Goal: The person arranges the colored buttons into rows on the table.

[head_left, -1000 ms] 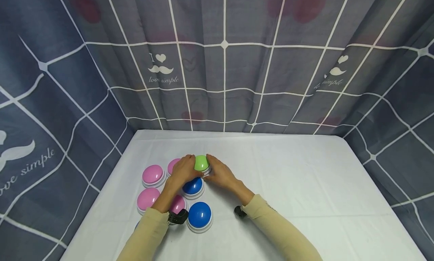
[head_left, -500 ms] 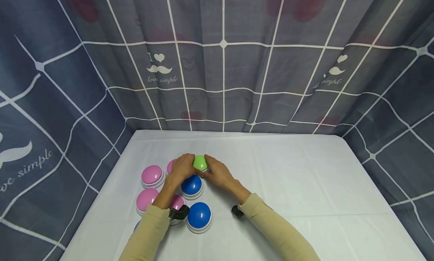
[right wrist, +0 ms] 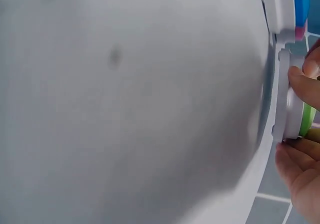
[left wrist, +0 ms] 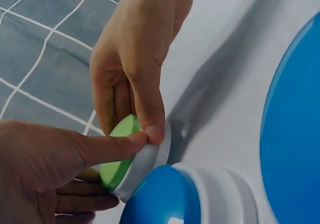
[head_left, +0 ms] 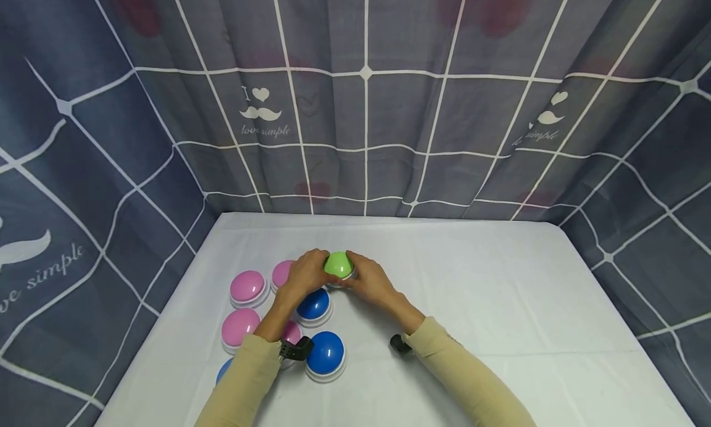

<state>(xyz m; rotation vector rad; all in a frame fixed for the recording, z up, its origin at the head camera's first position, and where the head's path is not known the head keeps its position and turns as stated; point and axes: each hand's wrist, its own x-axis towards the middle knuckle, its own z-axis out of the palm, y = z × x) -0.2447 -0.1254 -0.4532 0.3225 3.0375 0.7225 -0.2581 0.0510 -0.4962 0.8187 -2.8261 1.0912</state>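
Observation:
Both hands hold a push button with a green dome (head_left: 339, 264) and a white round base (right wrist: 294, 116), near the back of the table. My left hand (head_left: 304, 274) grips its left side and my right hand (head_left: 371, 281) its right side. In the left wrist view, both thumbs press on the near side of the base, their tips almost meeting, with the fingers around the far side. Just in front is a blue push button (head_left: 313, 304), close to the green one. Whether the base touches the table, I cannot tell.
Several pink push buttons stand to the left, one at the back left (head_left: 247, 286) and one nearer (head_left: 241, 326). Another blue button (head_left: 325, 353) sits toward the front. The left sleeve partly covers a further blue one (head_left: 223, 370). A gridded curtain (head_left: 366, 118) surrounds the white table (head_left: 472, 291).
Over the last half second, both hands have shifted slightly to the right, carrying the green push button with them. The other buttons stay in place.

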